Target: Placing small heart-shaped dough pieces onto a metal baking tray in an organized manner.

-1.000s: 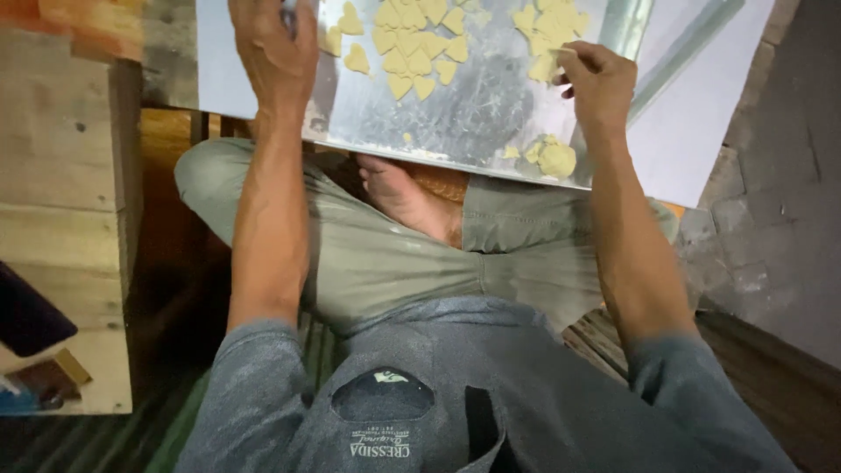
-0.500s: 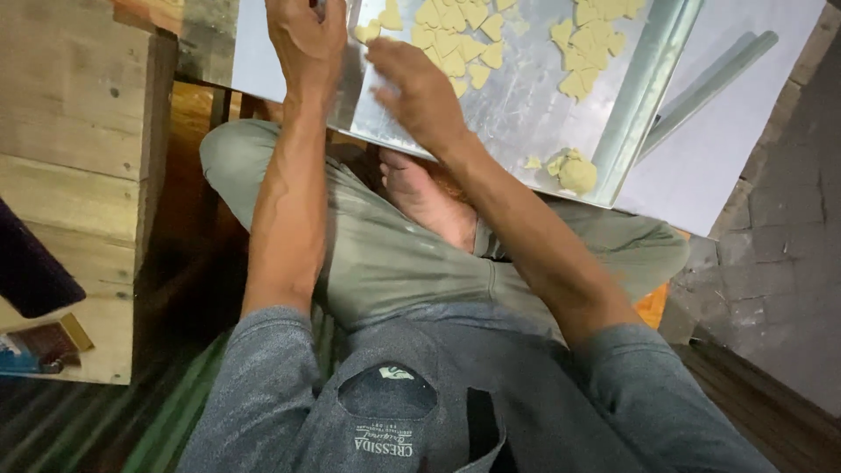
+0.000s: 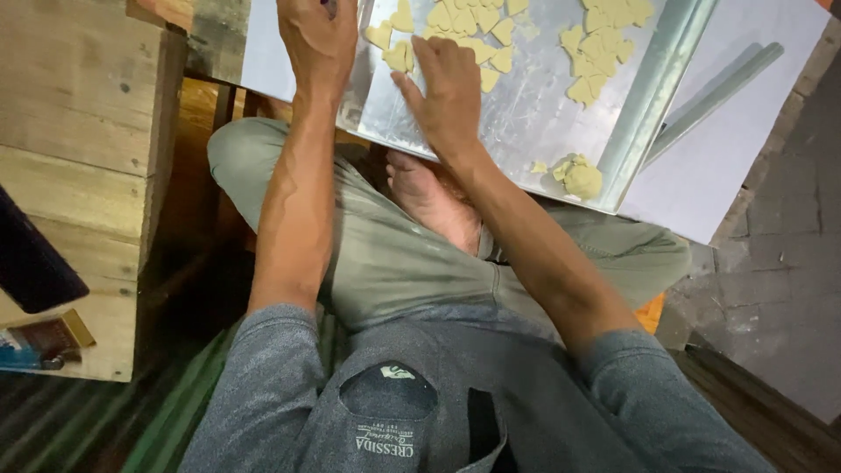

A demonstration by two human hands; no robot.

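From the head camera, the metal tray (image 3: pixel 543 123) lies tilted across the top of the frame, its near edge above the person's crossed legs and bare foot (image 3: pixel 434 201). The right hand (image 3: pixel 448 92) lies flat on the tray, fingers spread apart and holding nothing, fingertips touching the pale dough pieces (image 3: pixel 477 39) clustered near the tray's top. The left hand (image 3: pixel 320 39) is curled at the tray's left edge, closed around something small and dark; what it is cannot be told. A second cluster of dough pieces (image 3: pixel 604 44) lies further right, with bare metal between the two clusters. A dough lump (image 3: pixel 580 178) sits by the tray's raised right rim. A white sheet (image 3: pixel 745 131) shows beyond that rim. A wooden crate (image 3: pixel 83 131) stands close on the left.
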